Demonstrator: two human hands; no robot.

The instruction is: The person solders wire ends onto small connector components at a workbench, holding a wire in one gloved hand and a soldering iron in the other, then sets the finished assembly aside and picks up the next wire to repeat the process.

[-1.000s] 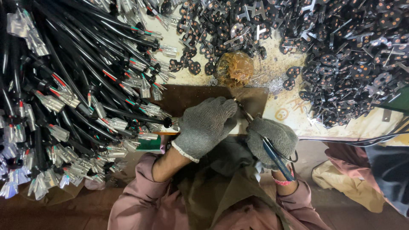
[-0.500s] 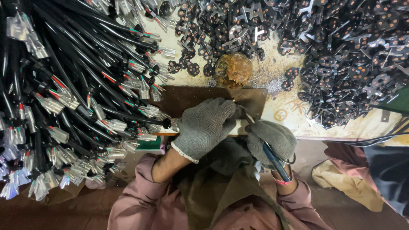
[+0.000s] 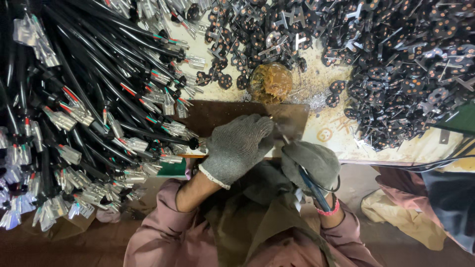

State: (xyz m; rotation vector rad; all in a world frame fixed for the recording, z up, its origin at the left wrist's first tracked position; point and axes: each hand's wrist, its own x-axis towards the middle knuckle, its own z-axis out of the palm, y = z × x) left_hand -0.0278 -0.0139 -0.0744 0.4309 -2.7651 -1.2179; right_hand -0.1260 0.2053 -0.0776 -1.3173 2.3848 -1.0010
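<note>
Both my hands wear grey knit gloves and meet over a dark brown plate (image 3: 217, 114) on the bench. My left hand (image 3: 237, 146) is closed around something small at its fingertips, next to a black cable end with a round plug piece (image 3: 194, 143); what it grips is hidden by the glove. My right hand (image 3: 310, 160) grips a soldering iron (image 3: 310, 185) with a blue handle, its thin tip reaching up toward the left fingertips.
A big bundle of black cables with coloured wires and metal terminals (image 3: 84, 113) fills the left. Heaps of small black round plug parts (image 3: 405, 64) cover the top and right. A brown lump of flux or resin (image 3: 270, 81) sits behind the plate. Cloth lies at the right.
Both hands stay together over the plate, shifting only slightly. The soldering iron remains in my right hand.
</note>
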